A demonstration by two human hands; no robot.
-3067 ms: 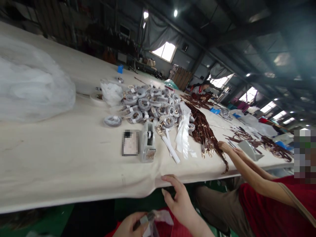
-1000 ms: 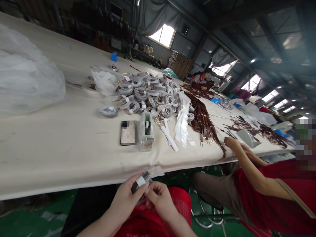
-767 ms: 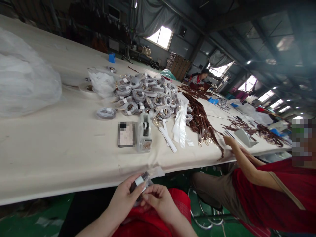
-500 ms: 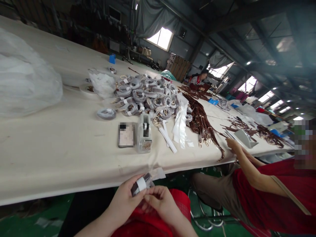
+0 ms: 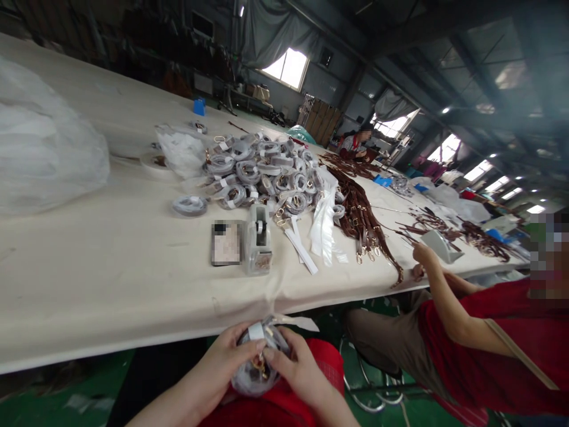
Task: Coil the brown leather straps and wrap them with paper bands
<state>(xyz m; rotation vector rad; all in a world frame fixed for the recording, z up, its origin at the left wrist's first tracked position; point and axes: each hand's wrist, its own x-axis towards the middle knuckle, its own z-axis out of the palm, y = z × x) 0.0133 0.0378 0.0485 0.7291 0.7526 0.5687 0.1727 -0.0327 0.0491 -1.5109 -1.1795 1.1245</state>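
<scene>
Below the table's front edge, over my lap, both hands hold one coiled strap in a clear plastic bag (image 5: 260,359), with a white paper band and a gold clasp showing. My left hand (image 5: 231,353) grips its left side, thumb on the band. My right hand (image 5: 296,365) closes on its right side. A loose flap of the bag sticks out to the right.
On the long cream table (image 5: 111,279) lie a pile of bagged coiled straps (image 5: 267,178), a tape dispenser (image 5: 258,240), a phone (image 5: 226,243), white strips (image 5: 324,228) and brown straps (image 5: 364,225). A large plastic bag (image 5: 44,154) sits far left. A person in red (image 5: 489,344) sits to my right, hands at the table edge.
The strap has turned in my hands, and its bagged coil and clasp now face me. My hands have dropped slightly lower. The person at right pulled a hand back a little.
</scene>
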